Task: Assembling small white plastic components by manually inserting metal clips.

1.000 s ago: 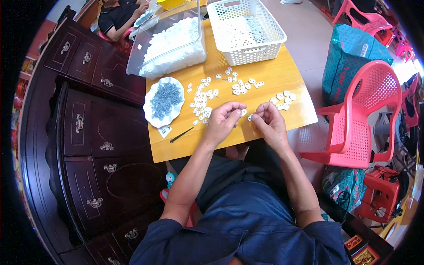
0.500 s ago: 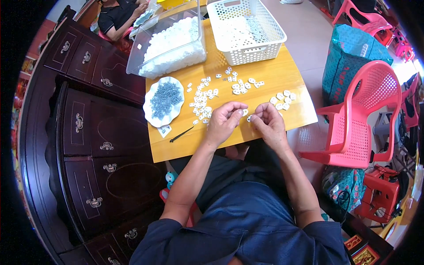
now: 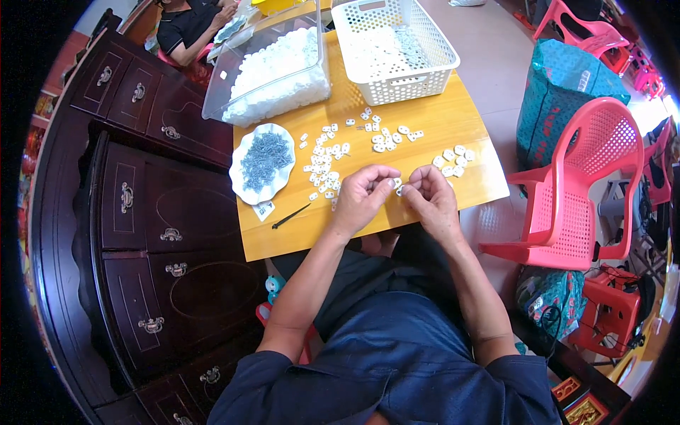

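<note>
Over the near part of the yellow table [image 3: 460,131], my left hand [image 3: 361,202] pinches a small white plastic piece [image 3: 397,182] between thumb and forefinger. My right hand [image 3: 433,202] is closed just beside it, its fingertips on a second small white piece [image 3: 399,190], largely covered. The two pieces meet or nearly meet; fingers hide the exact contact. Left of my left hand lie many loose white two-holed pieces [image 3: 322,170]. A small cluster of rounder white pieces [image 3: 459,159] sits beyond my right hand. Several more pieces [image 3: 386,139] are scattered ahead.
A white scalloped dish [image 3: 241,180] of grey screws, a thin black rod [image 3: 290,215], a clear bin [image 3: 283,106] and a white perforated basket [image 3: 404,91] share the table. Dark cabinets [image 3: 170,212] flank the left, a pink chair [image 3: 567,191] the right. Another person [image 3: 185,35] sits at far left.
My left hand has shifted very slightly right, and its white piece has come closer to the one at my right fingertips. The scattered pieces have stayed put.
</note>
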### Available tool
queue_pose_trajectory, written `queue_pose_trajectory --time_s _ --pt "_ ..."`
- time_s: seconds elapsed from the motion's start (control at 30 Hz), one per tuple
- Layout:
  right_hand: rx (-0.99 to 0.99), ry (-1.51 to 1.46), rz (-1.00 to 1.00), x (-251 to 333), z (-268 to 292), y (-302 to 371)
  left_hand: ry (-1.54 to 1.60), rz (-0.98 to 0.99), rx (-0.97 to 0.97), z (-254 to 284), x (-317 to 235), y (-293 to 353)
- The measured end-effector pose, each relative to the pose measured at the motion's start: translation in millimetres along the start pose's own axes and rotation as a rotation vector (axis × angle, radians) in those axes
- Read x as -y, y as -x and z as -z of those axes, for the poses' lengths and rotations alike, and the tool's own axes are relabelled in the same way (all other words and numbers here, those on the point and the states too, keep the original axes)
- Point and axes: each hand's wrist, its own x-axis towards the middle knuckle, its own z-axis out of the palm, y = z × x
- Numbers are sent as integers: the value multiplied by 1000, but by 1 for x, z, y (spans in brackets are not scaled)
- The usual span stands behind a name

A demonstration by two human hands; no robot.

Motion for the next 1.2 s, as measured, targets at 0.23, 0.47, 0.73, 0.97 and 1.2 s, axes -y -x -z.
queue_pose_trajectory --time_s 0.23,0.47,0.73,0.97,1.2 --pt "-25 -82 19 0 6 -1 -69 -29 40 -7 0 -5" --pt "-93 -15 94 -15 -1 1 -225 -106 87 -5 -10 0" --pt "-101 -275 114 -23 0 -8 -438 -231 4 -20 -25 -3" --pt "-39 -290 95 -17 0 -6 -431 -300 -8 -26 -30 -1" --pt "2 -223 36 -19 -13 -4 -480 -291 -19 -11 -26 11"
